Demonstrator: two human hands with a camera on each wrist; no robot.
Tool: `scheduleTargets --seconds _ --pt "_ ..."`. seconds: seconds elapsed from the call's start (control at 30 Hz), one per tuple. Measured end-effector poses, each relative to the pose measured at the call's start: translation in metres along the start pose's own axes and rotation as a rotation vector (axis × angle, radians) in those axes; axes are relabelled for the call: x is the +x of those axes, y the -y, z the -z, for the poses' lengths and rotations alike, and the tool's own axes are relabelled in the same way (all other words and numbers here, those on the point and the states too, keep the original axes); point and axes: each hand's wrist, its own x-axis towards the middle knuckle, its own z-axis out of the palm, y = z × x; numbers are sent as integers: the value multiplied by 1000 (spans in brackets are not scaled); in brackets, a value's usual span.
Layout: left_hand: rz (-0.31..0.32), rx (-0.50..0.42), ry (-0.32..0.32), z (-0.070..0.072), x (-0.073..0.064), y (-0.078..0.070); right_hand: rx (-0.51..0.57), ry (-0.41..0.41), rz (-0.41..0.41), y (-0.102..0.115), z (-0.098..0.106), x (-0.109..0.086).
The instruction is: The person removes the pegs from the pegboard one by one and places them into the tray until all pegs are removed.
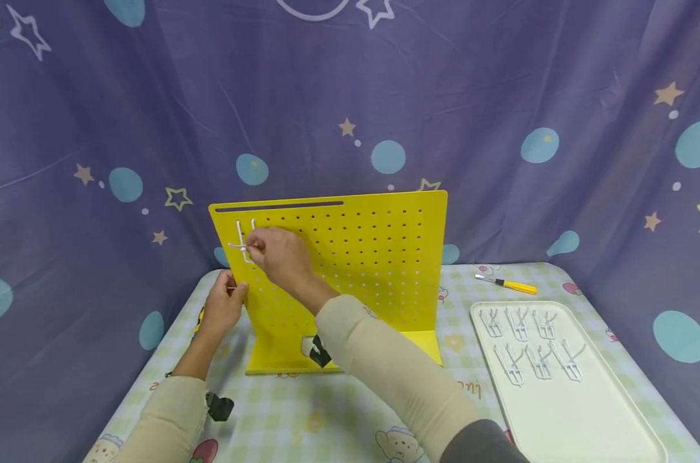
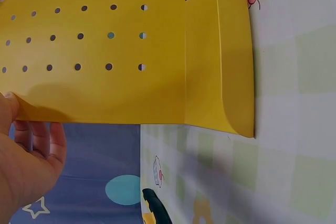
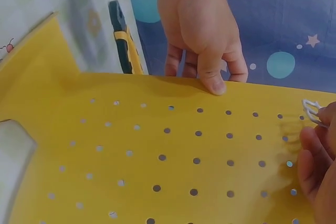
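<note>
A yellow pegboard [image 1: 428, 263] stands upright on its base on the table. My left hand [image 1: 222, 305] holds its left edge, thumb on the front face and fingers behind, as the left wrist view also shows. My right hand [image 1: 283, 257] is at the board's upper left corner and pinches a white wire hook [image 1: 241, 235], which lies against the front face. In the right wrist view the hook [image 3: 311, 109] shows between the fingertips near the board's edge. Whether its ends sit in the holes I cannot tell.
On the right a cream tray [image 1: 581, 418] holds several white wire hooks [image 1: 541, 363]. Behind it lies a yellow-handled screwdriver [image 1: 518, 286]. A black and yellow tool [image 3: 123, 40] lies beyond the board's left edge. A patterned curtain [image 1: 471, 83] hangs behind the table.
</note>
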Motion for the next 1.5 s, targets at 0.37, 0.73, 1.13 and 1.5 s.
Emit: scheduleTargets --seconds 0.37,0.73,1.13,1.5 --pt "-7 -15 15 0 -1 2 -40 -24 17 0 -5 -3" --pt "-26 -14 5 1 1 2 -108 -133 96 -4 -11 -5" --pt "-46 -8 13 1 0 4 -118 -165 139 -7 -14 -4" --pt "-42 -3 4 0 2 4 -174 -272 231 -12 -18 -6"
